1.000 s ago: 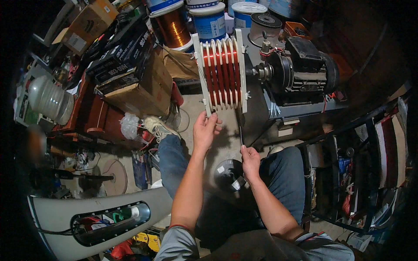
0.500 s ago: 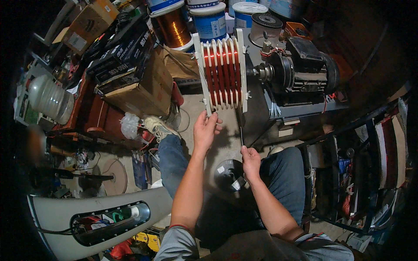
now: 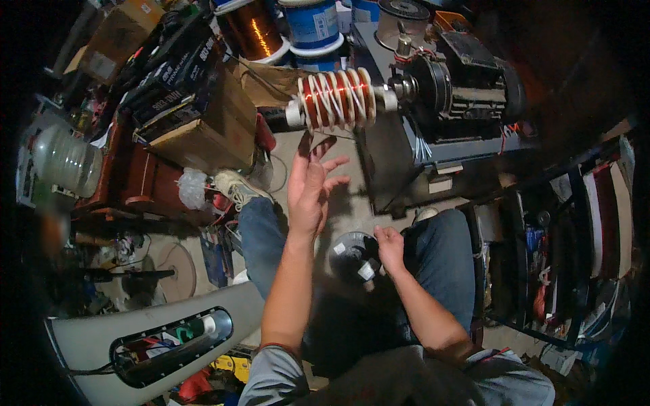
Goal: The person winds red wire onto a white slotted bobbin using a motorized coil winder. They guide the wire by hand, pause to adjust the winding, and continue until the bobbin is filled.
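A coil-winding former [image 3: 336, 98] wrapped with reddish copper wire and pale ribs sits on the shaft in front of a dark electric motor [image 3: 470, 91]. Just below it my left hand [image 3: 311, 186] reaches up with its fingers spread, apparently empty. Whether its fingertips touch the wire or the former I cannot tell. My right hand [image 3: 391, 250] is closed in a pinch above the right thigh; what lies between its fingers is too small to make out. Beneath that hand, between my knees, stands a dark round spool [image 3: 353, 256] with pale labels.
Behind the former stand a large spool of copper wire [image 3: 254, 32] and blue spools [image 3: 313, 24]. A cardboard box [image 3: 213, 132] is at the left, near a plastic jar [image 3: 71, 159]. A dark metal rack [image 3: 518, 257] stands at the right, and a pale panel [image 3: 88, 328] lies lower left.
The former has turned, its flat end bars no longer facing me. My left hand has risen slightly and opened its fingers. The thin line above my right hand no longer shows.
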Demonstrator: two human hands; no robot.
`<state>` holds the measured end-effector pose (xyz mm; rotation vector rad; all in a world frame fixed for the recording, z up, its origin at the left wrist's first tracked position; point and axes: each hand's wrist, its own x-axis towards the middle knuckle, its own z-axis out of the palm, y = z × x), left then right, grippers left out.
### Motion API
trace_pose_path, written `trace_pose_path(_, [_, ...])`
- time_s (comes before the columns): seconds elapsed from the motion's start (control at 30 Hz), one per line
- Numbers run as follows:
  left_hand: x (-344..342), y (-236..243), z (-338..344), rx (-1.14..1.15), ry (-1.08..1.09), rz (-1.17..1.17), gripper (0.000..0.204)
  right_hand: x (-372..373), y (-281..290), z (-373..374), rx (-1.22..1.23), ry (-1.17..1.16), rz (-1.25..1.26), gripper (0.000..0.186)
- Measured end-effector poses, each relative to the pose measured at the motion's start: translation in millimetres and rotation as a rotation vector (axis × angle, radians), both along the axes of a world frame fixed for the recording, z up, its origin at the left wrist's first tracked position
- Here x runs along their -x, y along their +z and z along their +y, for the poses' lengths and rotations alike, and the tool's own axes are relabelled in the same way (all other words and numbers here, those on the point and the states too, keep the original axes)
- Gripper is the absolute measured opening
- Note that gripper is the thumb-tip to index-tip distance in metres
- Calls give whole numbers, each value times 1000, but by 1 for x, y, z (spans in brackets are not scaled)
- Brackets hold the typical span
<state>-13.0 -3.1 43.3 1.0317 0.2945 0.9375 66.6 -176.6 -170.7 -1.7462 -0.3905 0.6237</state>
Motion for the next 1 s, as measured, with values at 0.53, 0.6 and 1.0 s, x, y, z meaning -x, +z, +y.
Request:
trace_pose_path(0.53, [-6, -39, 26, 176, 67, 153, 29, 4, -82, -38, 345, -10, 152, 37])
trace_pose_path(0.6, [-10, -44, 31, 160, 82, 211, 29, 4, -92, -42, 365, -13, 102, 37])
trace_pose_path(1.0, [-26, -59, 53, 136, 146, 337, 31, 6, -157, -61, 323, 53, -38, 32])
